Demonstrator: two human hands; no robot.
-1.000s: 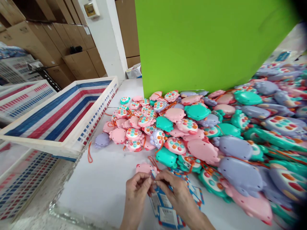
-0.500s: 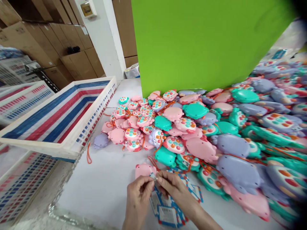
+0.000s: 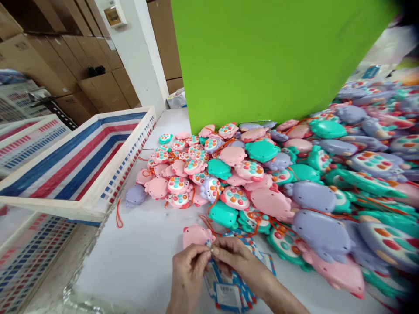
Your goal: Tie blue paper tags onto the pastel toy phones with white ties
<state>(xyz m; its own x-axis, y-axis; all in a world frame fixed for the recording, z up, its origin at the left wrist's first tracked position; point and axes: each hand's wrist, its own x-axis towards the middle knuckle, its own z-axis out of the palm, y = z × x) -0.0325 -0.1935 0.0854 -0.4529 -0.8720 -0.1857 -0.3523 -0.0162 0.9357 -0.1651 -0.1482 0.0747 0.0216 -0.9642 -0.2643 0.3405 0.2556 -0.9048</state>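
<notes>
Pink toy [image 3: 195, 235] on the table [image 3: 140, 253], just beyond the left hand [image 3: 188, 270] and right hand [image 3: 237, 257], seems only partly dealt with; its visible side is smooth and rounded. Both hands pinch narrowly, fingertips meeting at a tiny pale piece [image 3: 211, 250]; loose cards [image 3: 228, 295] below and heaped toys [image 3: 263, 150] beyond suggest plenty remains
</notes>
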